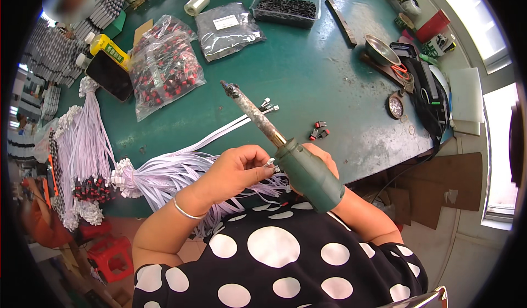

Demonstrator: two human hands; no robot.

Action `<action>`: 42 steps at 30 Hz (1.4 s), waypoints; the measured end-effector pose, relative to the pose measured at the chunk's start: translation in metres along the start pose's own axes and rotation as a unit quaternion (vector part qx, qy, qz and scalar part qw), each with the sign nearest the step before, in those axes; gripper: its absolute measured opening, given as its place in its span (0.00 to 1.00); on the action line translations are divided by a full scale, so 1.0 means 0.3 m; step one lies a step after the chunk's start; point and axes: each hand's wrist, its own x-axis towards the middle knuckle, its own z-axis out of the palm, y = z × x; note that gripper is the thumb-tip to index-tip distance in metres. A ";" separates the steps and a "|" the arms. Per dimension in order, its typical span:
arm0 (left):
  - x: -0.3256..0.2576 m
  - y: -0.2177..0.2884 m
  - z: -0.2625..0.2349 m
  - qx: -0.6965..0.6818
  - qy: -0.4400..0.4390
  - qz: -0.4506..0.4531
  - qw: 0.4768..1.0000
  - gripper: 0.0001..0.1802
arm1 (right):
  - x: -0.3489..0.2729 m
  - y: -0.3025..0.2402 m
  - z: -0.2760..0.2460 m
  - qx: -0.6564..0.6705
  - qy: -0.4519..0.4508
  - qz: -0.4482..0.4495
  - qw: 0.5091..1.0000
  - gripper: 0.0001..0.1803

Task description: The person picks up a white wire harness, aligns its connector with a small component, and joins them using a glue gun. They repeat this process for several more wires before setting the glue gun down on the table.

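Observation:
My left hand (236, 168) is closed, thumb and forefinger pinching a small white connector (270, 161). A tool with a green body (310, 173) and a long, stained metal barrel, like a hot-air gun, stands out in front of my right hand (325, 160). It covers most of that hand, so whether the fingers grip the tool or something behind it is hidden. White flat cables (181, 171) with white plugs fan out under my left wrist. A few cable ends (266, 108) lie farther out. Several small black-and-red switches (318, 131) sit right of the barrel.
Across the green table (307, 66) are a bag of red-and-black parts (167, 69), a grey bag (228, 31), a clear bin of black pieces (285, 9) and a metal bar (340, 21). A metal bowl (382, 50) stands right; cable bundles (85, 138) hang at the left edge.

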 end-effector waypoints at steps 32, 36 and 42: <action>0.031 0.004 0.031 0.004 0.004 -0.030 1.000 0.04 | 0.004 0.002 0.002 0.040 0.017 -0.054 0.998 0.24; 0.046 -0.024 0.034 0.021 0.034 0.020 0.999 0.05 | -0.010 -0.009 -0.009 0.147 0.008 0.063 0.987 0.25; 0.043 -0.030 0.014 0.027 0.087 0.045 0.995 0.03 | -0.106 -0.176 -0.123 0.143 0.125 0.189 0.963 0.21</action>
